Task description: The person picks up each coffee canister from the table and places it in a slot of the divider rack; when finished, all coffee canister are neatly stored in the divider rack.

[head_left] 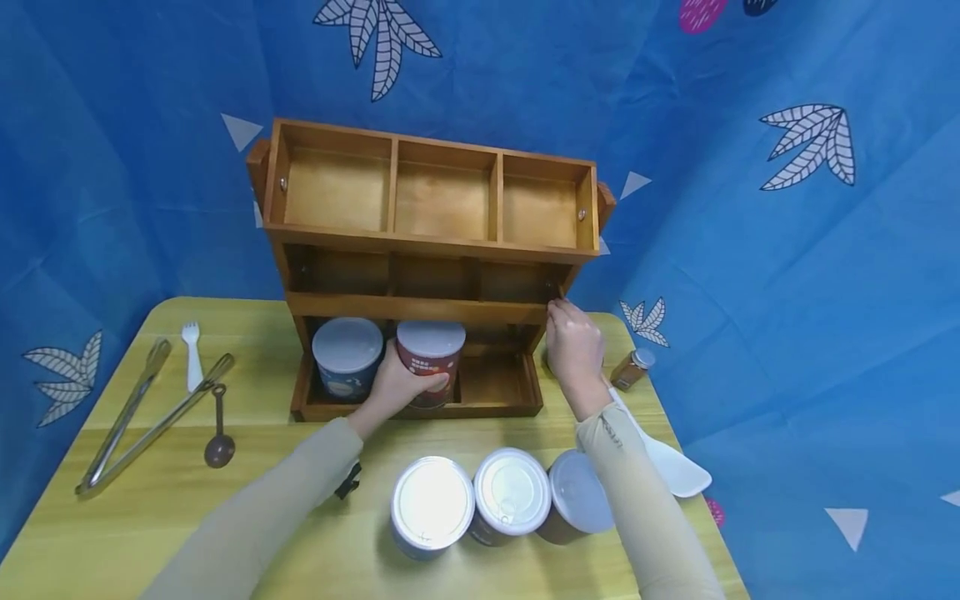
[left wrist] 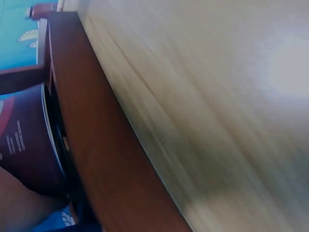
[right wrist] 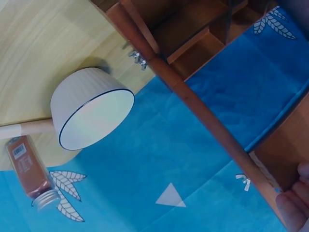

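Observation:
A three-tier wooden shelf point(head_left: 420, 310) with compartments stands at the back of the table. In its bottom tier, my left hand point(head_left: 392, 385) grips a red canister point(head_left: 431, 337) with a pale lid, in the middle compartment. To the left of that hand, a dark blue canister point(head_left: 347, 348) stands in the left compartment. The left wrist view shows part of the left hand point(left wrist: 24, 205) against the canister's side point(left wrist: 21, 140). My right hand point(head_left: 576, 346) holds the shelf's right side near the middle tier. Its fingers point(right wrist: 292, 205) pinch the wooden edge in the right wrist view.
Three lidded canisters point(head_left: 432, 504) stand at the table's front. Tongs point(head_left: 123, 421), a white fork point(head_left: 192, 358) and a brown spoon point(head_left: 219, 448) lie left. At right are a spice jar point(head_left: 632, 369), a white spatula point(head_left: 675, 467) and a white bowl point(right wrist: 87, 108).

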The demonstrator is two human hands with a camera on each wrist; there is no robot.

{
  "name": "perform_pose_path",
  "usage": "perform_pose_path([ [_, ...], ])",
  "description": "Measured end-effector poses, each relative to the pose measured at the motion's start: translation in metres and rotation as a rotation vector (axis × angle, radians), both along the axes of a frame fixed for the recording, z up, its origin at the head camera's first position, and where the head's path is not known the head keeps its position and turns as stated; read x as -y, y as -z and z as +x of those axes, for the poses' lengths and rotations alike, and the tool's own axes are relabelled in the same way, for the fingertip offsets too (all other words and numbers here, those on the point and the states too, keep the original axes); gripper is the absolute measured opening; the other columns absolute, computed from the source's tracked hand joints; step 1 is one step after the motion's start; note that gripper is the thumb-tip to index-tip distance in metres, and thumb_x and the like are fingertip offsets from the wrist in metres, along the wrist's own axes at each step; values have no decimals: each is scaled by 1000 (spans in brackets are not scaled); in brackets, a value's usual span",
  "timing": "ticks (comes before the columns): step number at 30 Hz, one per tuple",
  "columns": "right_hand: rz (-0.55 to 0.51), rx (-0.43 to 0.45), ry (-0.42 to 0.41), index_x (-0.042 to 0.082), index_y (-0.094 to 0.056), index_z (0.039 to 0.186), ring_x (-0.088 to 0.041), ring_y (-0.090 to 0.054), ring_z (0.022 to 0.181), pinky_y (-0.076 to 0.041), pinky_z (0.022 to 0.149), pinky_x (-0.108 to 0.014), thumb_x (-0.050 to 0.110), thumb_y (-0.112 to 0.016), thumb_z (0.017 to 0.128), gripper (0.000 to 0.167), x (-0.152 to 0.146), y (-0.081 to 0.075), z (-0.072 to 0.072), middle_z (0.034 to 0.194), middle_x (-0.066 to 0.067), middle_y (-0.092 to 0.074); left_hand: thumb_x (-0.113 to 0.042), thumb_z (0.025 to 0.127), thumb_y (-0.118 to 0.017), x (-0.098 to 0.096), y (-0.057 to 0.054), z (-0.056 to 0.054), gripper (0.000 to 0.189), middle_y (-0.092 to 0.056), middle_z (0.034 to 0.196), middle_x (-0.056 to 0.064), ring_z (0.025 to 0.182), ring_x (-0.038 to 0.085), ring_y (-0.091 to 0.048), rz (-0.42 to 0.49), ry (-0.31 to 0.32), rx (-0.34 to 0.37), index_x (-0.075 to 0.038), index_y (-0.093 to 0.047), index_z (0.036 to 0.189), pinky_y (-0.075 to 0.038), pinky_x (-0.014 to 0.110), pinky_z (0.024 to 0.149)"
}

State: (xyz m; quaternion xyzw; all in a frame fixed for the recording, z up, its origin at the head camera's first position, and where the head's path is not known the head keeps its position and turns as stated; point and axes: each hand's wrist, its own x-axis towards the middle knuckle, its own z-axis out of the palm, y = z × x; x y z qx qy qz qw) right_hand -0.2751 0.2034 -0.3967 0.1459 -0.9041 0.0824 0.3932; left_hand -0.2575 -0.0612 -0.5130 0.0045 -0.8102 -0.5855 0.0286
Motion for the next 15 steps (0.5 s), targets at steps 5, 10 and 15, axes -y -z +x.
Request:
perform_pose_path([
  [5,-13,-15,-1,1,-77,96,-29,-74,94,-61,80,-41,-2,-65,86,16,1,0,1,100,-13,-77,-26,65,-91,-8,11,-13,107,-48,139,25,129,41,-50,-21,-87,-7,2,-26,145,-42,53,112],
  [10,-8,-3,-10,0,-77,97,-31,-74,95,-61,81,-42,-1,-65,87,15,2,1,0,101,-15,-77,-22,62,-93,-10,26,-13,107,-49,138,26,129,42,-51,-70,-92,-59,3,-29,144,-43,53,111],
  [15,-5,7,-2,0,-76,97,-31,-74,95,-61,82,-42,-1,-66,86,15,0,2,-1,102,-15,-76,-21,63,-93,-11,33,-9,109,-46,143,26,134,41,-47,-63,-53,-81,2,-27,147,-39,54,114],
])
